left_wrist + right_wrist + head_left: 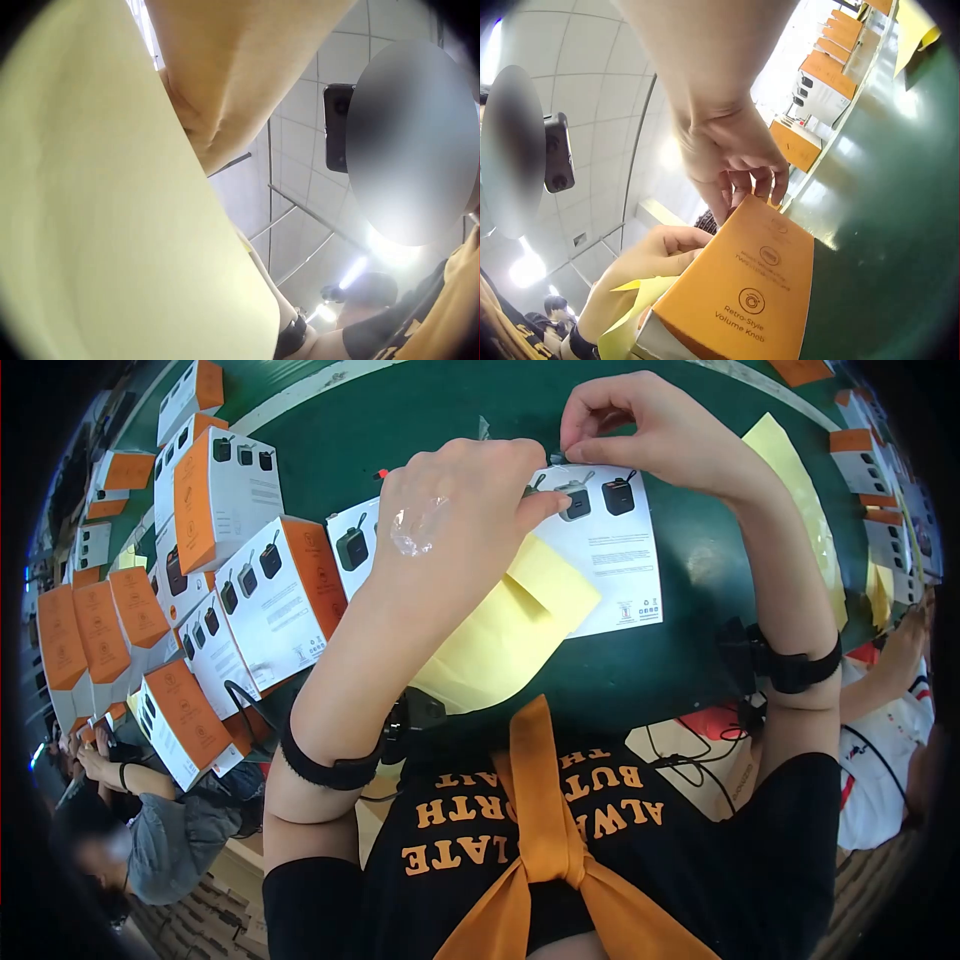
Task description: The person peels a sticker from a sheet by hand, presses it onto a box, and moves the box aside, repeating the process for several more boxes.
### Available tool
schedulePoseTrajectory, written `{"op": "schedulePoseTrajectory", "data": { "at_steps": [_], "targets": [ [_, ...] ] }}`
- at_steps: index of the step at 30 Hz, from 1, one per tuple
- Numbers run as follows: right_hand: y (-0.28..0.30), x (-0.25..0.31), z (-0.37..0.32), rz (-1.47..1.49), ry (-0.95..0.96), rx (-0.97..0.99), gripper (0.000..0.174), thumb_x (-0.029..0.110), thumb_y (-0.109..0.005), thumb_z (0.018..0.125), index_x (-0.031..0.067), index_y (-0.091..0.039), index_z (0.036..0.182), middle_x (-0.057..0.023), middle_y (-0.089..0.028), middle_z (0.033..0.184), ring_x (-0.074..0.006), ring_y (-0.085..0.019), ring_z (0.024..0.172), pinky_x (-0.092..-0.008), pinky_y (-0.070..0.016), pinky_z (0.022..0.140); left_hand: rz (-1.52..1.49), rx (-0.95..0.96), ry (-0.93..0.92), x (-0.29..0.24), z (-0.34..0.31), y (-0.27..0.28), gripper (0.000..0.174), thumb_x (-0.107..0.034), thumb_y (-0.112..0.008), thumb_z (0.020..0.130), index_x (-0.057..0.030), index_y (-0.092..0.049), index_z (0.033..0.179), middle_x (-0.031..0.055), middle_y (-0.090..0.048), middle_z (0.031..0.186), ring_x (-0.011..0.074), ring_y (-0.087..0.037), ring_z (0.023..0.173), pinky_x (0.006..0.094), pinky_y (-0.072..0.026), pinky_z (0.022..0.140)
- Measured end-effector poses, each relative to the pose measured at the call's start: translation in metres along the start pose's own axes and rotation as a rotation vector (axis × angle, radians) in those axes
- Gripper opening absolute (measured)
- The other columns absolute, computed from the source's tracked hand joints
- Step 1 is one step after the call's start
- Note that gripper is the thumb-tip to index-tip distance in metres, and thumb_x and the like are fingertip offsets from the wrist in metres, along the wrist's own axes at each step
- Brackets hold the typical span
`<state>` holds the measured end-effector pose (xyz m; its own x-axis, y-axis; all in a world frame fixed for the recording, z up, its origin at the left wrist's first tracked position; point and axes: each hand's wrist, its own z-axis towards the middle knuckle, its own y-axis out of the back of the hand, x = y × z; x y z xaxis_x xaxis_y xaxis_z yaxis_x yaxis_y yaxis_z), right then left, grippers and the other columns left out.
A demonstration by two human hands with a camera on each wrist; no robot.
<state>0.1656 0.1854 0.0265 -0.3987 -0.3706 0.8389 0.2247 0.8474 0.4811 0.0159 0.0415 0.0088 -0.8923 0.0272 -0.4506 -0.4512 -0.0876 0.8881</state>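
A white box (610,560) printed with small speakers lies on the green table (450,410); its orange side (742,292) fills the right wrist view. My right hand (572,452) pinches at the box's far top edge, its fingertips (742,184) curled over the orange rim. My left hand (535,480) rests curled on the box's near left part and holds yellow sheets (510,620) under the palm. A scrap of clear tape (415,525) sticks to the back of that hand. In the left wrist view a yellow sheet (112,225) covers the left half, under my wrist (232,75).
Several white-and-orange boxes (250,580) crowd the table's left side, and more (870,460) line the right edge. A loose yellow sheet (800,490) lies at the right. One person (150,830) sits at lower left, another's arm (900,650) is at the right.
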Motion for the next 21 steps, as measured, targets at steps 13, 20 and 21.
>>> {"op": "schedulePoseTrajectory", "data": {
  "at_steps": [13, 20, 21],
  "targets": [
    [-0.037, -0.022, -0.018, -0.540, 0.245, -0.225, 0.025, 0.030, -0.057, 0.087, 0.0094, -0.069, 0.087, -0.0058, -0.063, 0.079, -0.0262, -0.054, 0.090, -0.0375, -0.0402, 0.083, -0.089, 0.124, 0.124, -0.006, -0.011, 0.020, 0.050, -0.019, -0.070, 0.074, -0.0062, -0.044, 0.115, 0.0126, -0.052, 0.113, 0.0324, -0.056, 0.103, 0.0388, -0.0475, 0.077],
    [-0.057, -0.003, -0.027, -0.675, 0.288, -0.390, 0.025, 0.015, -0.064, 0.080, 0.0002, -0.062, 0.100, -0.0119, -0.062, 0.092, -0.0293, -0.054, 0.096, -0.0380, -0.0439, 0.084, -0.276, -0.181, 0.096, -0.002, -0.058, 0.063, 0.043, -0.013, -0.072, 0.074, -0.0044, -0.054, 0.112, 0.0114, -0.058, 0.108, 0.0284, -0.058, 0.101, 0.0344, -0.0469, 0.080],
    [-0.055, -0.006, -0.024, -0.540, 0.214, -0.393, 0.024, 0.015, -0.063, 0.082, -0.0002, -0.062, 0.099, -0.0114, -0.063, 0.092, -0.0299, -0.053, 0.097, -0.0380, -0.0439, 0.084, -0.288, -0.184, 0.064, 0.000, -0.065, 0.063, 0.040, -0.012, -0.073, 0.074, -0.0044, -0.057, 0.110, 0.0107, -0.058, 0.107, 0.0275, -0.058, 0.100, 0.0332, -0.0470, 0.080]
  ]
}}
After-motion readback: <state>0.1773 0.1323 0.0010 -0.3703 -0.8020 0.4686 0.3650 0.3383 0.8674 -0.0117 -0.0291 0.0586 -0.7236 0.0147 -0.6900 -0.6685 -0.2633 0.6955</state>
